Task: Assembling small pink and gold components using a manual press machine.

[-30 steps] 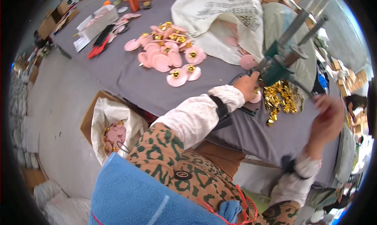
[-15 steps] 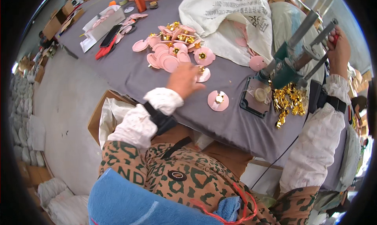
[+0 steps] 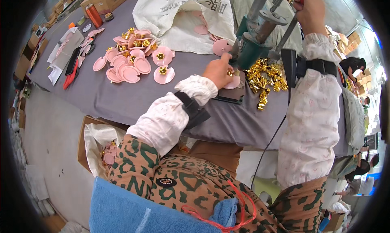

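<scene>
My left hand (image 3: 219, 72) reaches in under a green hand press (image 3: 250, 52). Its fingers are closed on a pink disc (image 3: 232, 83) with a gold piece on it, over the press's dark base; the fingertips are partly hidden. Raised at the upper right, my right hand (image 3: 312, 13) wraps round the red-tipped lever of the press. Shiny gold metal pieces (image 3: 264, 82) lie heaped beside the press. Left of my left hand lies a pile of pink discs (image 3: 129, 66), several with gold pieces on them; one disc (image 3: 164, 75) lies at its near right edge.
Behind the pile, a white woven sack (image 3: 185, 26) opens toward me with pink discs inside. A white box (image 3: 67, 48), phone (image 3: 73, 60) and orange-red can (image 3: 94, 16) are at the left. Below the table edge, a lined carton (image 3: 95, 139) holds pink pieces. People work at the far right.
My left hand has moved right, from beside the pile to the press. The disc that lay alone before the press is now at its base under my fingers. My right hand stays on the lever.
</scene>
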A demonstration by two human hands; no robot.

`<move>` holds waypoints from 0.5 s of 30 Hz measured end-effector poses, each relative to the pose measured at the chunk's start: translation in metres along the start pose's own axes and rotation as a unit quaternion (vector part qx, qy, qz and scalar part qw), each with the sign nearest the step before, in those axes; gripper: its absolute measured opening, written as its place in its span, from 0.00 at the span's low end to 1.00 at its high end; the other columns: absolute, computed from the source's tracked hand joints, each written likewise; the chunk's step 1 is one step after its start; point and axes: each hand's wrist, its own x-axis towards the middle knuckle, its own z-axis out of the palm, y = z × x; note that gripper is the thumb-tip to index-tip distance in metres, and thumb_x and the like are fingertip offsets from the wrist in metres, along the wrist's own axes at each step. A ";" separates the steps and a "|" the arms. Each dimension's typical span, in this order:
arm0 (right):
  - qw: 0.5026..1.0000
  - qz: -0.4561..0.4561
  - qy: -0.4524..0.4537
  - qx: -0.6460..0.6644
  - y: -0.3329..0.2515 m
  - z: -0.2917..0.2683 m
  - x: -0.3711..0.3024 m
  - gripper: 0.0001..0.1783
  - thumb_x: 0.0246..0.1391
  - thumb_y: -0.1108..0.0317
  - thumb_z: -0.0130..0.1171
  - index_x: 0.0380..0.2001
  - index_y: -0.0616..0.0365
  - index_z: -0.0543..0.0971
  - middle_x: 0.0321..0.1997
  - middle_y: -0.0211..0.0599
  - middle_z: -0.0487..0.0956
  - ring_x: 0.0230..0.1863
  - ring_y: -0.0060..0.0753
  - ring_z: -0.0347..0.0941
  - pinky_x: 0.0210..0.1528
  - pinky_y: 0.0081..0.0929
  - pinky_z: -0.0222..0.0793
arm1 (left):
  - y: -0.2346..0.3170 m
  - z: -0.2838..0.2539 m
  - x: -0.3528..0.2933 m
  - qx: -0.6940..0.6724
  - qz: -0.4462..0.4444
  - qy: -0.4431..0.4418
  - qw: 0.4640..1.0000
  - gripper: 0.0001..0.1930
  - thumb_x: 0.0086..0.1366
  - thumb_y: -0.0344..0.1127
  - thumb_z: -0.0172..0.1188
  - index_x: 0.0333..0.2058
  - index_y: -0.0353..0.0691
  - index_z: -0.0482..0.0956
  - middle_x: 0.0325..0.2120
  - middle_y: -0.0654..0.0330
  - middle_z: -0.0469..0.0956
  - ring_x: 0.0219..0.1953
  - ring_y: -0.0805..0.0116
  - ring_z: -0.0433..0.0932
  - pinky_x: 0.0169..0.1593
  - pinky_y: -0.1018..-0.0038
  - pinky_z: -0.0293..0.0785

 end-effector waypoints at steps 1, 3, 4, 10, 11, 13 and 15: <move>1.000 0.001 0.002 -0.001 0.003 -0.002 0.002 0.10 0.56 0.69 0.44 0.36 0.61 0.74 0.16 0.27 0.66 0.12 0.17 0.60 0.09 0.13 0.47 | 0.003 0.006 0.001 -0.007 0.005 0.006 1.000 0.32 0.43 0.29 0.66 0.49 0.35 0.64 0.32 0.52 0.81 0.38 0.51 0.79 0.43 0.64 0.74; 1.000 0.004 -0.021 -0.014 0.006 -0.002 0.009 0.10 0.56 0.69 0.44 0.35 0.60 0.74 0.16 0.27 0.66 0.13 0.17 0.60 0.10 0.14 0.47 | 0.007 0.010 0.003 -0.006 -0.002 -0.006 1.000 0.32 0.42 0.30 0.66 0.49 0.35 0.64 0.32 0.53 0.81 0.39 0.51 0.78 0.44 0.65 0.73; 1.000 0.009 -0.017 -0.011 0.006 -0.003 0.010 0.10 0.56 0.69 0.44 0.35 0.60 0.74 0.16 0.27 0.66 0.13 0.17 0.60 0.10 0.14 0.48 | 0.009 0.011 0.004 0.000 -0.007 -0.020 1.000 0.34 0.42 0.30 0.67 0.50 0.36 0.63 0.34 0.52 0.80 0.39 0.51 0.78 0.45 0.65 0.73; 0.954 -0.256 -0.071 -0.137 -0.015 -0.023 -0.082 0.13 0.58 0.67 0.49 0.38 0.67 0.75 0.26 0.32 0.67 0.24 0.23 0.61 0.25 0.16 0.58 | -0.015 -0.030 -0.024 0.011 0.017 0.032 0.999 0.38 0.43 0.33 0.68 0.55 0.40 0.63 0.42 0.50 0.76 0.43 0.55 0.75 0.47 0.65 0.71; 0.951 -0.259 -0.006 -0.169 -0.026 -0.022 -0.135 0.14 0.59 0.65 0.45 0.35 0.68 0.73 0.27 0.35 0.67 0.29 0.26 0.63 0.32 0.22 0.62 | -0.018 -0.034 -0.028 0.012 -0.002 0.020 1.000 0.39 0.43 0.35 0.68 0.56 0.41 0.63 0.43 0.50 0.76 0.44 0.56 0.74 0.48 0.65 0.71; 0.951 -0.304 -0.056 0.006 -0.017 -0.061 -0.206 0.12 0.57 0.67 0.47 0.25 0.64 0.73 0.25 0.43 0.73 0.28 0.38 0.72 0.34 0.30 0.70 | -0.004 -0.023 -0.021 -0.017 0.018 -0.004 1.000 0.36 0.45 0.37 0.67 0.55 0.39 0.65 0.41 0.50 0.76 0.45 0.54 0.74 0.50 0.64 0.70; 0.929 -0.291 -0.134 -0.184 0.011 -0.105 -0.269 0.13 0.57 0.67 0.47 0.22 0.60 0.75 0.29 0.39 0.77 0.31 0.36 0.73 0.47 0.43 0.66 | 0.007 0.000 -0.009 -0.008 0.099 -0.007 0.995 0.34 0.45 0.38 0.67 0.53 0.37 0.67 0.42 0.50 0.76 0.46 0.53 0.75 0.51 0.63 0.69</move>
